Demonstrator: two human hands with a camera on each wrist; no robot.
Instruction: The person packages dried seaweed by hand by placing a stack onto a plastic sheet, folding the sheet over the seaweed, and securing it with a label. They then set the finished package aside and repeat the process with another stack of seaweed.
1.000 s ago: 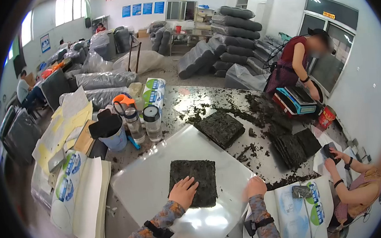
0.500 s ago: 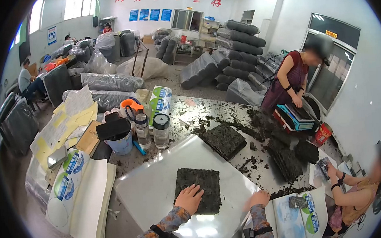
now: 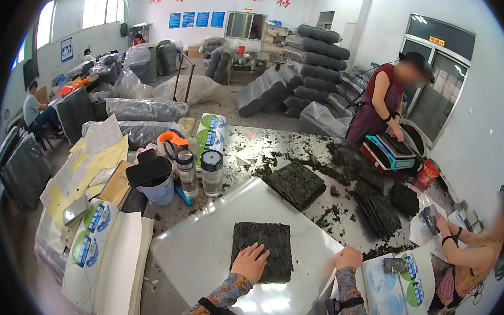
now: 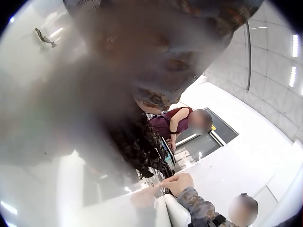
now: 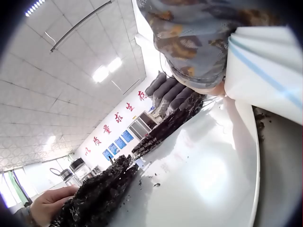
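A square stack of dark seaweed sheets (image 3: 261, 235) lies on a glossy white board (image 3: 198, 224). My left hand (image 3: 251, 264) rests on its lower left part, fingers stretched over the top sheet. The stack's ragged edge (image 5: 102, 194) shows in the right wrist view, with the left hand (image 5: 49, 203) beside it. At the board's right corner is my right hand (image 3: 349, 258), its fingers bent. Thumb and forefinger of this right hand (image 4: 179, 183) come together at the board's edge in the left wrist view; I cannot tell what is between them.
Another seaweed stack (image 3: 295, 186) lies beyond the board among loose dark scraps (image 3: 325, 219). Glass bottles (image 3: 212, 174) and a blue cup (image 3: 159, 190) stand to the left, near large paper sheets (image 3: 120, 264). Two people work on the right, one at a blue-edged device (image 3: 395, 151).
The whole head view has shifted from one second ago. My right hand has moved slightly right and up along the board's corner. The left hand has stayed on the seaweed stack.
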